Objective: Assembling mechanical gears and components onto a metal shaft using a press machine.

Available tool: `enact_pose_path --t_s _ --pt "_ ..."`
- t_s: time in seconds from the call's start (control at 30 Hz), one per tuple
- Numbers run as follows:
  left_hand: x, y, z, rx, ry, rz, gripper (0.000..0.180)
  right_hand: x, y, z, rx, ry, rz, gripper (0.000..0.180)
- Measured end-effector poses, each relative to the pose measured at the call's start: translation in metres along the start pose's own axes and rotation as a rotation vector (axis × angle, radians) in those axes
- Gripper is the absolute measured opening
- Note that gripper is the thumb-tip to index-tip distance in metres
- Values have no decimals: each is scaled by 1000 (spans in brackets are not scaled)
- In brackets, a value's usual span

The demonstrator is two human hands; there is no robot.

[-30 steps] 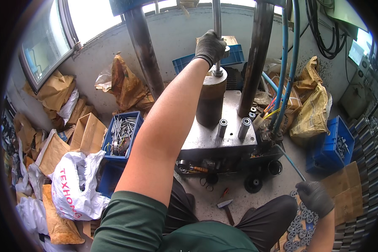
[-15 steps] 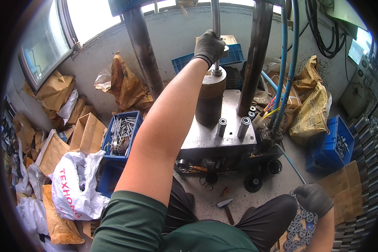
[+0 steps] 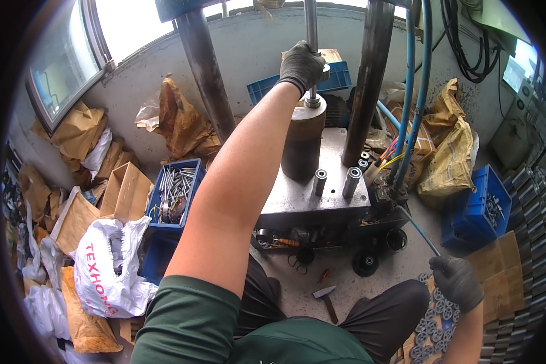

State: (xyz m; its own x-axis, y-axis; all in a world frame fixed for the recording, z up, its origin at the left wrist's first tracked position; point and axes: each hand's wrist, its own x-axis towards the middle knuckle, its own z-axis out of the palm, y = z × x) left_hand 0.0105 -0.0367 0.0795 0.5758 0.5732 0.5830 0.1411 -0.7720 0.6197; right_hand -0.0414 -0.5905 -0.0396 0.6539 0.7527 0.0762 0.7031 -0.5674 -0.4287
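My left hand point(image 3: 301, 65), in a dark glove, is closed at an upright steel rod point(image 3: 311, 27). A shiny metal ring point(image 3: 326, 72) shows beside its fingers. Below, the rod's lower end meets a thick steel cylinder point(image 3: 303, 145) standing on the metal press table point(image 3: 285, 200). Two short tubes with bearing-like ends, a left tube point(image 3: 320, 184) and a right tube point(image 3: 352, 183), stand near the table's front. At the lower right my right hand point(image 3: 458, 284), gloved too, is closed at the end of a long thin lever point(image 3: 420, 232); its fingertips are partly hidden.
Dark press columns point(image 3: 206, 79) and blue hoses point(image 3: 420, 91) rise around the table. A blue crate of metal pins point(image 3: 175, 191) and a white sack point(image 3: 112, 267) lie left. A hammer point(image 3: 327, 302) rests on the floor. Blue bins point(image 3: 476, 209) and flat round parts point(image 3: 431, 330) are right.
My right hand has shifted slightly, and the lever's end has moved a little upward with it. My left hand stays at the rod.
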Motion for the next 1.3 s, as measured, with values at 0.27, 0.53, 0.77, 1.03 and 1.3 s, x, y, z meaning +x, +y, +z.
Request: enact_pose_path --t_s 0.27,0.53,0.77,1.03,1.3 --pt "5 -7 4 12 21 8 32 3 3 -5 -111 -258 44 25" --pt "7 -9 5 -46 1 -18 31 11 -3 -6 35 165 -64 18" --pt "3 -9 2 31 11 39 32 112 -4 -48 -262 833 -286 15" --pt "1 3 -1 56 -50 11 37 227 7 -91 -361 889 -337 15" --pt "-4 0 -1 120 36 83 37 237 12 -93 -327 815 -81 23"
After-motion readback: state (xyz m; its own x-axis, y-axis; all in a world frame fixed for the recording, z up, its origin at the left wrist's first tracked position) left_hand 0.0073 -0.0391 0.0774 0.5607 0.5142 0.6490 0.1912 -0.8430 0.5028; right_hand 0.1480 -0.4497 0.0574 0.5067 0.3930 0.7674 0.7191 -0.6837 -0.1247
